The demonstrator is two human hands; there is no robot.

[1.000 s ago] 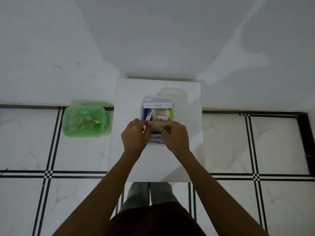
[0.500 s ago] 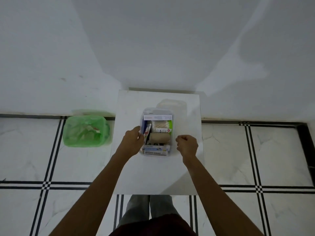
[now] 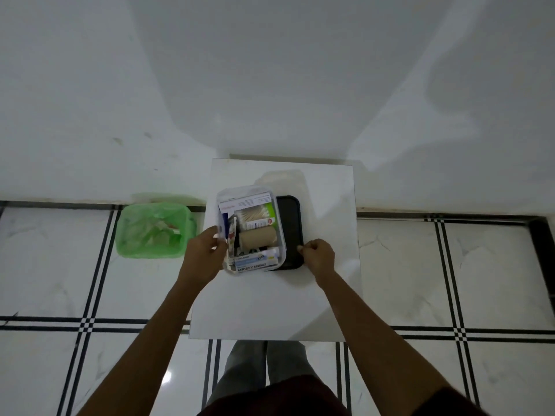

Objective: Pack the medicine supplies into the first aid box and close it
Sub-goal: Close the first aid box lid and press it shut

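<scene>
A clear plastic first aid box (image 3: pixel 248 190) stands on the small white table (image 3: pixel 270 304). It is packed with a tan bandage roll (image 3: pixel 258 240), a pack of cotton swabs (image 3: pixel 253 216), a leaflet and an antiseptic bandage carton (image 3: pixel 252 264). My left hand (image 3: pixel 204 253) grips the box's left wall. A flat black lid (image 3: pixel 290 223) lies partly under the box and sticks out on its right. My right hand (image 3: pixel 318 253) pinches the lid's right edge near its front corner.
A green bin (image 3: pixel 153 229) lined with a bag stands on the tiled floor left of the table. A white wall rises just behind the table. My legs show under the table's near edge.
The box has shifted left with my left hand, uncovering the black lid beneath it. My right hand has moved out from the box to the lid's right edge.
</scene>
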